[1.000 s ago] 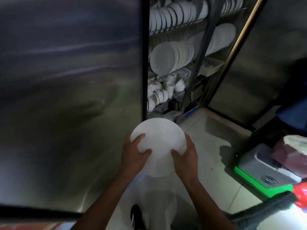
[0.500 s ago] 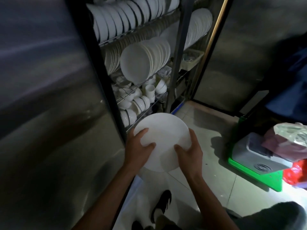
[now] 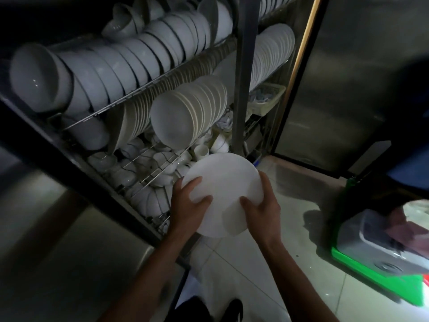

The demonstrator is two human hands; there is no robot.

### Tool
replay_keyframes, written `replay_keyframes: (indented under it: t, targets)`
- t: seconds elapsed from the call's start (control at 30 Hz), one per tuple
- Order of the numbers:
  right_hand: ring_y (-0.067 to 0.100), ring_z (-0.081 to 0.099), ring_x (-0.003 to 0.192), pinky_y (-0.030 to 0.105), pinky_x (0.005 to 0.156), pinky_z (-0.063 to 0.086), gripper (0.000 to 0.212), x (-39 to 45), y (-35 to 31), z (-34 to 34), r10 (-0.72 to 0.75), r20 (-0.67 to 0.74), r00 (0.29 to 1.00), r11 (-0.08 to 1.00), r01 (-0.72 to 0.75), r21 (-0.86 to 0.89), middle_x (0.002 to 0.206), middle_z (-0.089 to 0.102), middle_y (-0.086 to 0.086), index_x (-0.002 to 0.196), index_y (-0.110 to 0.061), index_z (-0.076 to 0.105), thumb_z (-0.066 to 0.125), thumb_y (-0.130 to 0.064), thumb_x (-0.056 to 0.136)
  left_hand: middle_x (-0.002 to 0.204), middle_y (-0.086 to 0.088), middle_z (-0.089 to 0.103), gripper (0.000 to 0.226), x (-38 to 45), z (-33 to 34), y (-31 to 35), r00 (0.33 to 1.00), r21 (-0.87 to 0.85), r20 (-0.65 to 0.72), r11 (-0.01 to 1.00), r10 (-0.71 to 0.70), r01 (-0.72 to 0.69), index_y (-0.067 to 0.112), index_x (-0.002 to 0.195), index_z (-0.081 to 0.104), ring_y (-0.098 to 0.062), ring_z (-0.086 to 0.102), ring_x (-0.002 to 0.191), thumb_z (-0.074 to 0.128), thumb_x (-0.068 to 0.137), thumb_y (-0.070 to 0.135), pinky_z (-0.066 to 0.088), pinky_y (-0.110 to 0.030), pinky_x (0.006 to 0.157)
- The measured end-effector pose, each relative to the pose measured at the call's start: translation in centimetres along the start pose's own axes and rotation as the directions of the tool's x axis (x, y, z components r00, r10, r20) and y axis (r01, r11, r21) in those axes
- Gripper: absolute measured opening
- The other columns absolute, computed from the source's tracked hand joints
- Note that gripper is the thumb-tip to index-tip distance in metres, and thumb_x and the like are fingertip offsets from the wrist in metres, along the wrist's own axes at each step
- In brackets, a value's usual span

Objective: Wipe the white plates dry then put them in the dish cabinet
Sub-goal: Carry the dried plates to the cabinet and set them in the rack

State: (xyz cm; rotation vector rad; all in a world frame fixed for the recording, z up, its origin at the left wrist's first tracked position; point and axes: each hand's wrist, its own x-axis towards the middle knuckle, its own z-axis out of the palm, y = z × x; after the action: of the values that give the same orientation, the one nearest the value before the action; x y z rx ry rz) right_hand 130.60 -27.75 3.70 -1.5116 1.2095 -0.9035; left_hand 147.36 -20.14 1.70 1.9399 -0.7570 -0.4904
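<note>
The white plate [image 3: 224,194] is being held in front of the open dish cabinet [image 3: 242,73], just below its row of racked plates [image 3: 192,112]. It is judged rigid, smooth, breakable and possibly slippery, so opposite rim edges are the sound holding points. The left hand [image 3: 185,203] is gripping the left rim, thumb lying across the face. The right hand [image 3: 262,208] is clasping the right rim likewise.

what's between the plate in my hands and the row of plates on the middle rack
Nothing visible. The white plate, held by the left hand and right hand, sits just below and in front of the row of plates. The cabinet is open, only air between. The vertical post stands to the right.
</note>
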Motion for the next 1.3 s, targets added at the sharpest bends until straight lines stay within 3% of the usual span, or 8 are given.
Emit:
replay_keyframes:
  t: [0.1, 0.3, 0.5, 0.67, 0.8, 1.07, 1.2, 1.3]
  targets:
    - [-0.018, 0.051, 0.090, -0.001, 0.068, 0.039, 0.077, 2.2, -1.3, 0.9, -0.050, 0.056, 0.997, 0.999, 0.049, 0.023, 0.111, 0.044, -0.044, 0.131, -0.062, 0.032, 0.065, -0.008, 0.089, 0.143, 0.008, 0.039, 0.053, 2.2, 0.0, 0.3, 0.998, -0.030, -0.054, 0.999, -0.029, 0.028, 0.040, 0.123, 0.064, -0.016, 0.043, 0.129, 0.080, 0.075, 0.023, 0.049, -0.039, 0.100]
    - [-0.013, 0.053, 0.104, 0.004, 0.079, 0.044, 0.073, 6.8, -2.7, 3.8, -0.128, 0.145, 0.981, 0.991, 0.122, 0.047, 0.128, 0.053, -0.026, 0.137, -0.056, 0.034, 0.062, -0.006, 0.092, 0.140, 0.009, 0.043, 0.050, 6.6, -0.3, 0.1, 0.991, -0.119, -0.123, 0.992, -0.047, 0.032, 0.036, 0.123, 0.065, -0.008, 0.045, 0.121, 0.077, 0.079, 0.015, 0.043, -0.014, 0.084]
    - [0.005, 0.043, 0.136, 0.035, 0.110, 0.044, 0.072, 12.0, -5.7, 8.6, -0.239, 0.260, 0.935, 0.971, 0.228, 0.073, 0.152, 0.044, -0.012, 0.154, -0.029, 0.035, 0.060, -0.002, 0.092, 0.139, 0.009, 0.047, 0.047, 11.2, -1.3, -0.4, 0.968, -0.250, -0.223, 0.966, -0.119, 0.061, 0.037, 0.124, 0.063, -0.008, 0.047, 0.120, 0.074, 0.083, 0.016, 0.045, -0.019, 0.085]
    - [-0.024, 0.037, 0.124, 0.003, 0.102, 0.034, 0.069, 15.5, -8.0, 12.8, -0.375, 0.332, 0.866, 0.927, 0.357, 0.115, 0.147, 0.043, -0.013, 0.153, -0.018, 0.038, 0.056, 0.007, 0.091, 0.140, 0.003, 0.051, 0.049, 14.0, -2.4, -1.0, 0.937, -0.284, -0.321, 0.958, -0.139, 0.045, 0.028, 0.132, 0.059, -0.014, 0.049, 0.127, 0.071, 0.084, 0.025, 0.045, -0.043, 0.107]
    - [-0.004, 0.044, 0.129, 0.010, 0.106, 0.036, 0.069, 17.1, -9.5, 15.5, -0.423, 0.373, 0.826, 0.905, 0.407, 0.126, 0.146, 0.049, -0.005, 0.151, -0.016, 0.041, 0.054, 0.011, 0.089, 0.148, -0.008, 0.049, 0.064, 15.8, -2.8, -1.0, 0.928, -0.248, -0.338, 0.966, -0.156, 0.072, 0.017, 0.141, 0.053, -0.023, 0.045, 0.137, 0.062, 0.081, 0.037, 0.038, -0.046, 0.113]
    - [0.012, 0.042, 0.137, 0.010, 0.111, 0.027, 0.068, 21.0, -11.1, 19.3, -0.573, 0.504, 0.647, 0.791, 0.597, 0.133, 0.152, 0.045, 0.010, 0.152, -0.011, 0.039, 0.050, 0.014, 0.089, 0.137, -0.002, 0.058, 0.039, 17.0, -0.4, -1.8, 0.910, -0.050, -0.406, 0.996, -0.084, 0.070, 0.022, 0.126, 0.066, -0.020, 0.052, 0.130, 0.070, 0.087, 0.022, 0.042, -0.042, 0.109]
    - [-0.008, 0.037, 0.118, -0.007, 0.095, 0.021, 0.074, 22.2, -11.0, 20.8, -0.584, 0.563, 0.585, 0.748, 0.657, 0.093, 0.151, 0.045, 0.008, 0.152, -0.021, 0.038, 0.050, 0.013, 0.088, 0.144, 0.000, 0.053, 0.048, 17.6, 1.3, -2.1, 0.917, -0.073, -0.381, 0.993, -0.116, 0.095, 0.017, 0.139, 0.056, -0.015, 0.050, 0.131, 0.068, 0.093, 0.018, 0.042, -0.041, 0.111]
    - [-0.002, 0.040, 0.121, -0.007, 0.093, 0.021, 0.075, 23.0, -10.9, 21.4, -0.590, 0.589, 0.552, 0.724, 0.685, 0.082, 0.151, 0.044, 0.008, 0.153, -0.022, 0.038, 0.050, 0.012, 0.088, 0.145, 0.000, 0.052, 0.049, 18.5, 1.4, -1.7, 0.920, -0.097, -0.366, 0.989, -0.141, 0.113, 0.015, 0.141, 0.054, -0.016, 0.051, 0.131, 0.067, 0.094, 0.019, 0.046, -0.045, 0.106]
